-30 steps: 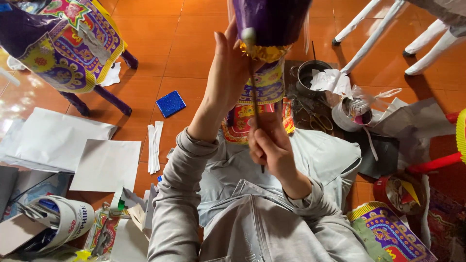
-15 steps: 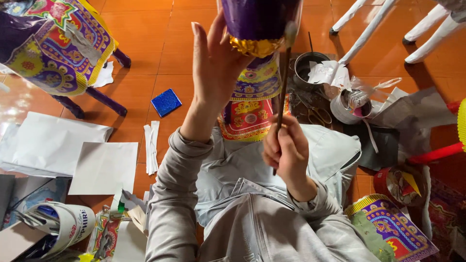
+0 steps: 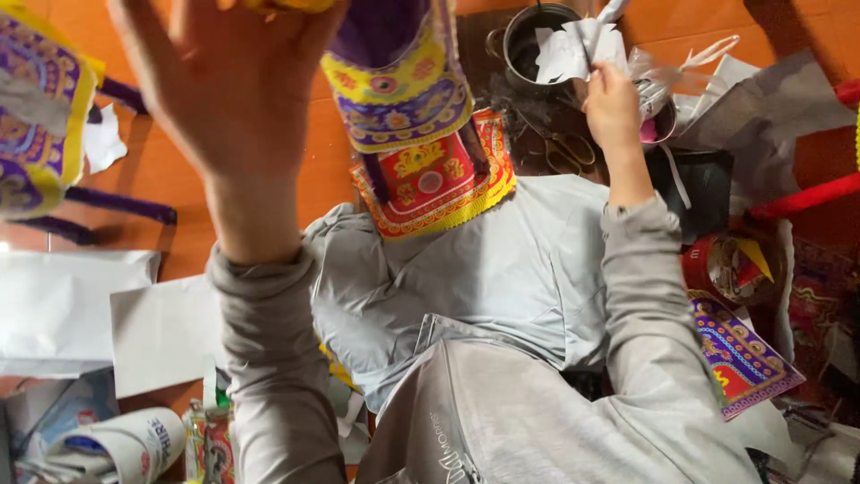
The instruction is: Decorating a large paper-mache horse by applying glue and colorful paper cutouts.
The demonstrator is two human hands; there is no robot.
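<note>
My left hand is raised close to the camera, fingers upward, holding up a paper figure in purple and yellow with flower patterns. Its red and yellow patterned lower part hangs over my lap. My right hand is stretched out to the right, fingers curled. It sits by a dark metal pot and a crumpled white paper. Whether it still grips the thin stick is not visible.
Scissors lie on the orange floor below the pot. A second patterned paper figure with purple legs stands at left. White paper sheets lie at lower left, a patterned sheet and red tape roll at right.
My right hand left the figure and moved out right to the pot. The left hand and figure rose nearer the camera.
</note>
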